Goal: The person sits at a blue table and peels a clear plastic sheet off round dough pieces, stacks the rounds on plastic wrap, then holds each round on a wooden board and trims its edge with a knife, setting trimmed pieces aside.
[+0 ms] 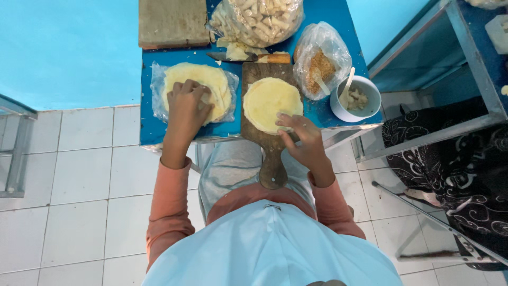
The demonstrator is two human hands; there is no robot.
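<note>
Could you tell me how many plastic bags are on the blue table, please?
3: one under the stack of wrappers at left, one of rolls at the back, one of crumbs beside the bowl.

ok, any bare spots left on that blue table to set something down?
Little. A strip of blue table runs along the near edge under the left hand, below the stack of wrappers. A smaller patch lies between the wooden board and the white bowl. The back edge is crowded with bags and a knife.

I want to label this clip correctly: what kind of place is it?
Probably a small home or stall food-preparation corner: a blue table on white floor tiles, a wooden board with a round wrapper, and a bag of rolls.
</note>
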